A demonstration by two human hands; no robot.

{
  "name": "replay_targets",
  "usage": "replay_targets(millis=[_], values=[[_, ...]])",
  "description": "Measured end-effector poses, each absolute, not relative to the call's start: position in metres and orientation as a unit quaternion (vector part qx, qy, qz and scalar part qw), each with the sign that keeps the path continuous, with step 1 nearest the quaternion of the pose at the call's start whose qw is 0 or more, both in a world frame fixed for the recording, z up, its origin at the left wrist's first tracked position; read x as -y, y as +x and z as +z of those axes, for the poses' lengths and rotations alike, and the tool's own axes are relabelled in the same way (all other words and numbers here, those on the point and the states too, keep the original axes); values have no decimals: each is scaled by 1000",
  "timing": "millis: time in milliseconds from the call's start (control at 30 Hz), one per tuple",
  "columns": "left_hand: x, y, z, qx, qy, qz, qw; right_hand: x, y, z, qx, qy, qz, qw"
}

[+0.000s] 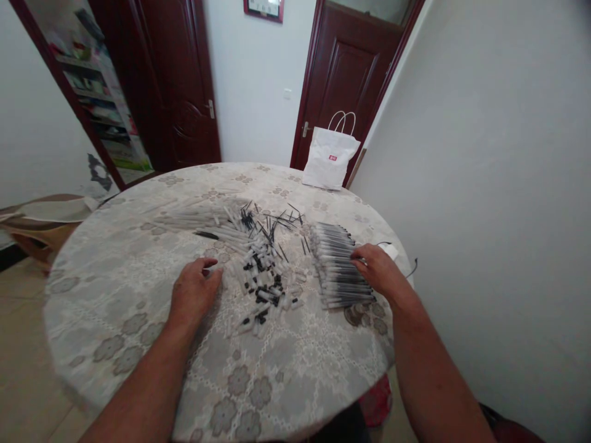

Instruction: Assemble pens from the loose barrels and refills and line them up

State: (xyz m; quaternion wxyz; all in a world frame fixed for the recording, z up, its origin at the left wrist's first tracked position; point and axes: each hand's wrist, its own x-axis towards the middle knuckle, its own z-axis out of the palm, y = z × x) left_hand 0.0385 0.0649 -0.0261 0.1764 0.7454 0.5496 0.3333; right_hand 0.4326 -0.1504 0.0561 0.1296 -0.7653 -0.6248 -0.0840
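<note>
My right hand is over the outer end of a neat row of pens with dark ends, its fingers pinched on a pen. The row lies side by side on the table's right half. On the left, my left hand hovers at the cloth with thumb and forefinger apart and nothing visible between them. Near its fingertips lies a loose heap of small pen caps, some clear and some black. Behind them are thin dark refills and a spread of clear pen barrels.
A round table with a patterned cloth fills the middle. At its back edge stands a white paper bag. A white object with a dark cable lies by the right edge, near the wall. A stool stands at left.
</note>
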Motion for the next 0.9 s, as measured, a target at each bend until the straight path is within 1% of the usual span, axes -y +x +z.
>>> replay_targets(millis=[300,433,533,667,767,833,900], values=[[-61,40,-36,-505,805,294,102,148,446,36,628,-768,-95,88],[-59,40,-36,-503,810,287,96,148,444,33,625,-772,-99,62],[-55,42,-34,-504,813,277,93,149,442,31,623,-772,-110,60],[-49,44,-32,-503,818,266,85,148,437,31,620,-769,-132,84],[-46,45,-31,-486,823,280,90,145,423,40,639,-746,-141,124],[-45,45,-32,-476,826,285,97,140,398,51,655,-725,-140,163],[-45,45,-32,-472,828,287,100,135,360,59,682,-697,-111,191]])
